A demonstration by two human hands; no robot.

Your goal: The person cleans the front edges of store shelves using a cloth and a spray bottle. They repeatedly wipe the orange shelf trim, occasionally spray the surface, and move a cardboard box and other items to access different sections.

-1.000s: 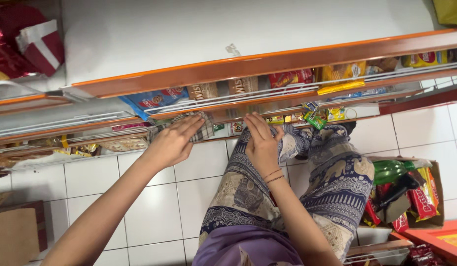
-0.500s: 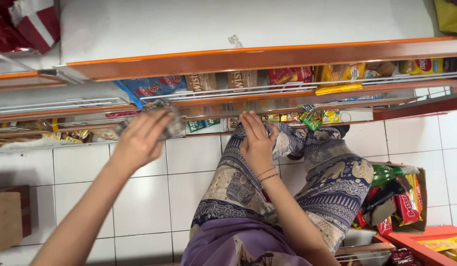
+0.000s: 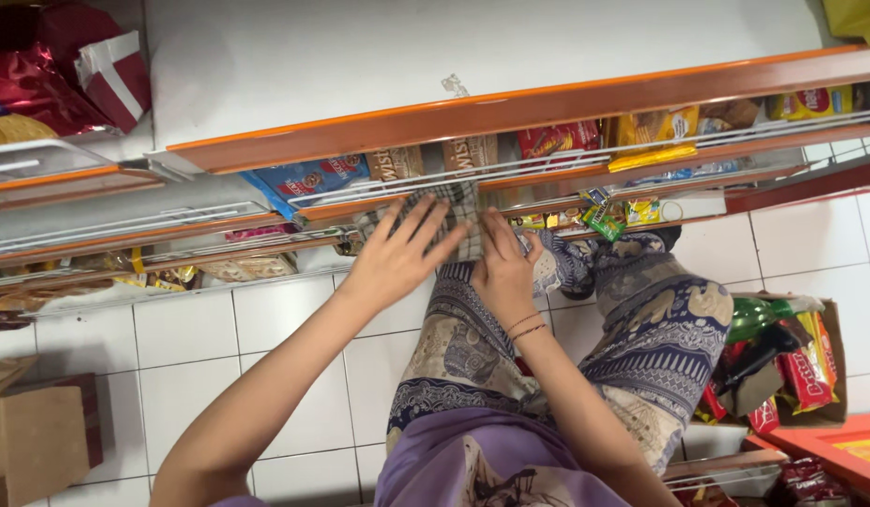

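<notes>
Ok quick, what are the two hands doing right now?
Left hand: open, fingers spread on the checkered cloth.
Right hand: open, flat on the same cloth.

Both hands — left hand (image 3: 397, 255), right hand (image 3: 503, 272) — on checkered cloth (image 3: 454, 211) at shelf (image 3: 510, 108).

We cannot see most of the checked cloth (image 3: 451, 208) because our left hand (image 3: 397, 255) and right hand (image 3: 503, 272) cover it, the cardboard box (image 3: 31, 437) is cut off by the left edge, and the small packets (image 3: 604, 218) on the low shelf are too tiny to tell.
</notes>
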